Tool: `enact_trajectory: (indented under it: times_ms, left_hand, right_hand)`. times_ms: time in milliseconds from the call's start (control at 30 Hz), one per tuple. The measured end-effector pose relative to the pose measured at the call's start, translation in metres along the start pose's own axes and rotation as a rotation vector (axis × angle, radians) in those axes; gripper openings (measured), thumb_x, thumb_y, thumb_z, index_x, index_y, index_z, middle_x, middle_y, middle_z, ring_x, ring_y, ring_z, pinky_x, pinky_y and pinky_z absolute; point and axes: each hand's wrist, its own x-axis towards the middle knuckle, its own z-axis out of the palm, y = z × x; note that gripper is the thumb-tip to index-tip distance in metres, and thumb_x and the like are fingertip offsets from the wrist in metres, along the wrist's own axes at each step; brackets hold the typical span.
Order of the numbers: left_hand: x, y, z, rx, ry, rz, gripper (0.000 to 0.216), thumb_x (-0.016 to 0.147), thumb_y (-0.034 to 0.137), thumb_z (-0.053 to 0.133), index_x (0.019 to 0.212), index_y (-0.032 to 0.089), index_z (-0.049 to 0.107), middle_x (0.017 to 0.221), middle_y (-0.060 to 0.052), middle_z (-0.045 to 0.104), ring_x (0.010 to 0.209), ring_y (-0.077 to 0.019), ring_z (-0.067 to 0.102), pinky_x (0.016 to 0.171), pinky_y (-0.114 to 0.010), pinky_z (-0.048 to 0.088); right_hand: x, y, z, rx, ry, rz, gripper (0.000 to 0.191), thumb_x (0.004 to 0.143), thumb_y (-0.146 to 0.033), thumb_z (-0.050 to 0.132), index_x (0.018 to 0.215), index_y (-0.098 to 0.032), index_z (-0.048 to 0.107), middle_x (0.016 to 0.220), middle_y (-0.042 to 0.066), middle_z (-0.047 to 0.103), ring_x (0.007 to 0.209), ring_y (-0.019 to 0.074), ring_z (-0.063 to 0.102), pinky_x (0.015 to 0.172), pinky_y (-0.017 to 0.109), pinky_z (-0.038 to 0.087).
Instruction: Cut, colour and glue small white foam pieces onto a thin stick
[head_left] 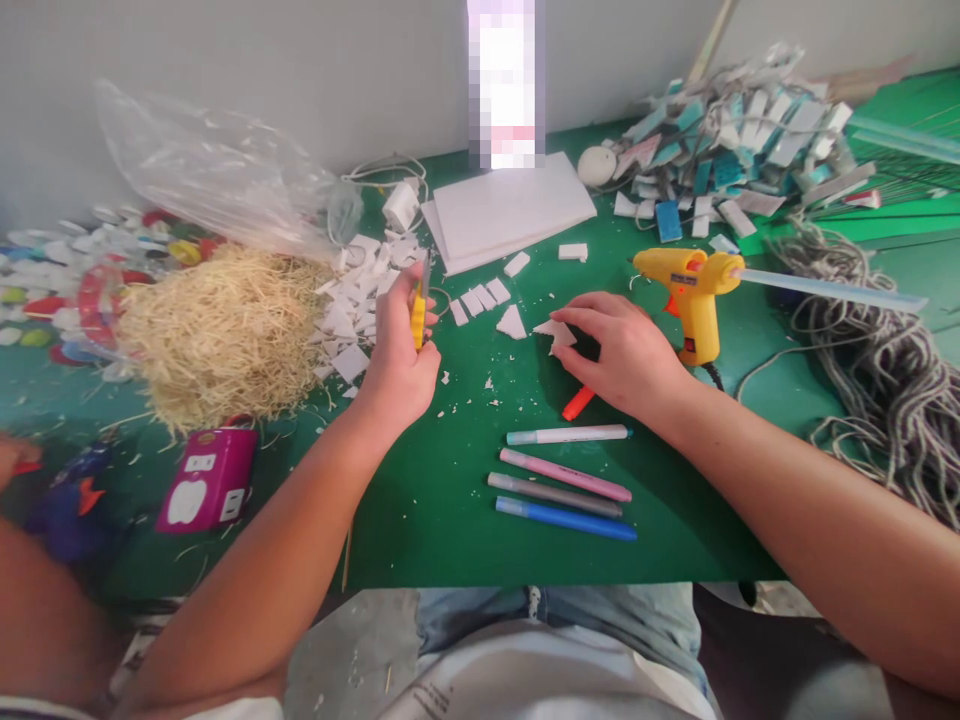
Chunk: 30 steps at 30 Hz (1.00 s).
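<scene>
Four white rectangles (pixel 484 297), apparently done, are lying beside left hand (pixel 397 352); yellow utility knife (pixel 418 318) is being gripped there; ragged offcut (pixel 556 334), seemingly untrimmed, is being pinched by right hand (pixel 630 345).

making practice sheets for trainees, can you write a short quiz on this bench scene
1. Which hand holds the yellow cutter? A: left hand; B: right hand; C: neither.
2. True or false: a glue stick pokes out of the back of the glue gun.
3. Fill in: of the four pens lying one below another, the one closest to the near edge of the green table is ____.

Key: 1 A; 2 true; 3 blue.
</scene>
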Motion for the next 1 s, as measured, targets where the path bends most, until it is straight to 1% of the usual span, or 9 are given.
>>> enact_trajectory:
  times_ms: [200, 333, 400, 500, 600, 667, 867, 933, 1000]
  left_hand:
    - [0.007, 0.000, -0.006, -0.146, 0.022, -0.056, 0.055, 0.084, 0.015, 0.054, 0.137, 0.027, 0.052, 0.135, -0.008, 0.063, 0.121, -0.0232, 0.066, 0.100, -0.035, 0.059]
    - [0.006, 0.009, -0.013, -0.097, -0.010, -0.066, 0.069, 0.093, 0.022, 0.052, 0.157, 0.029, 0.029, 0.148, -0.010, 0.056, 0.111, -0.0224, 0.071, 0.088, -0.032, 0.062]
    - [0.003, 0.019, -0.019, 0.096, -0.058, -0.033, 0.066, 0.095, 0.023, 0.050, 0.158, 0.025, 0.031, 0.147, -0.011, 0.058, 0.112, -0.0225, 0.071, 0.094, -0.034, 0.060]
    - [0.000, 0.038, -0.029, 0.428, -0.198, 0.077, 0.052, 0.092, 0.019, 0.048, 0.143, 0.019, 0.054, 0.137, -0.010, 0.066, 0.120, -0.0267, 0.067, 0.103, -0.040, 0.055]
    - [-0.003, 0.052, -0.040, 0.617, -0.446, 0.121, 0.053, 0.081, 0.007, 0.045, 0.127, 0.019, 0.067, 0.122, -0.008, 0.074, 0.107, -0.0284, 0.070, 0.091, -0.042, 0.058]
    - [-0.004, 0.055, -0.046, 0.695, -0.528, 0.133, 0.055, 0.075, 0.002, 0.042, 0.119, 0.020, 0.071, 0.113, -0.007, 0.076, 0.101, -0.0290, 0.071, 0.088, -0.043, 0.058]
    - [-0.005, 0.044, -0.056, 0.806, -0.525, 0.197, 0.043, 0.072, -0.002, 0.041, 0.090, 0.021, 0.073, 0.095, -0.008, 0.075, 0.094, -0.0303, 0.069, 0.086, -0.047, 0.055]
    - [-0.005, 0.041, -0.057, 0.797, -0.532, 0.232, 0.043, 0.070, -0.003, 0.042, 0.089, 0.021, 0.072, 0.093, -0.008, 0.074, 0.094, -0.0298, 0.069, 0.085, -0.046, 0.055]
    - [-0.006, 0.042, -0.057, 0.757, -0.528, 0.288, 0.043, 0.069, -0.003, 0.042, 0.091, 0.020, 0.072, 0.095, -0.008, 0.073, 0.097, -0.0293, 0.068, 0.085, -0.044, 0.055]
  right_hand:
    - [0.000, -0.001, 0.002, -0.035, 0.000, -0.007, 0.031, 0.087, -0.024, 0.062, 0.114, -0.019, 0.077, 0.119, 0.014, 0.073, 0.109, 0.0330, 0.068, 0.100, 0.053, 0.054]
    - [0.000, -0.004, -0.003, -0.097, 0.003, -0.024, 0.032, 0.088, -0.024, 0.061, 0.116, -0.016, 0.076, 0.120, 0.016, 0.072, 0.108, 0.0326, 0.068, 0.095, 0.050, 0.055]
    - [0.000, -0.006, -0.008, -0.170, 0.006, -0.013, 0.033, 0.090, -0.025, 0.059, 0.118, -0.016, 0.075, 0.121, 0.016, 0.072, 0.103, 0.0316, 0.068, 0.086, 0.046, 0.057]
    - [-0.001, -0.009, -0.015, -0.295, -0.005, 0.039, 0.031, 0.092, -0.025, 0.056, 0.115, -0.016, 0.075, 0.114, 0.016, 0.072, 0.095, 0.0291, 0.068, 0.074, 0.040, 0.054]
    - [-0.002, -0.011, -0.019, -0.360, -0.038, 0.072, 0.025, 0.092, -0.025, 0.057, 0.105, -0.016, 0.077, 0.105, 0.014, 0.072, 0.089, 0.0271, 0.066, 0.072, 0.038, 0.051]
    - [-0.001, -0.013, -0.018, -0.370, -0.048, 0.068, 0.023, 0.092, -0.030, 0.059, 0.101, -0.016, 0.077, 0.102, 0.014, 0.071, 0.089, 0.0277, 0.065, 0.073, 0.039, 0.050]
    - [0.003, -0.022, -0.020, -0.396, -0.109, 0.116, 0.024, 0.092, -0.033, 0.065, 0.103, -0.015, 0.075, 0.110, 0.015, 0.070, 0.097, 0.0293, 0.064, 0.078, 0.040, 0.051]
    - [0.003, -0.029, -0.025, -0.422, -0.136, 0.175, 0.020, 0.093, -0.031, 0.063, 0.100, -0.016, 0.074, 0.108, 0.015, 0.071, 0.095, 0.0284, 0.066, 0.072, 0.037, 0.049]
    - [0.003, -0.037, -0.031, -0.443, -0.162, 0.255, 0.017, 0.093, -0.031, 0.062, 0.089, -0.017, 0.071, 0.096, 0.013, 0.071, 0.083, 0.0257, 0.066, 0.060, 0.033, 0.043]
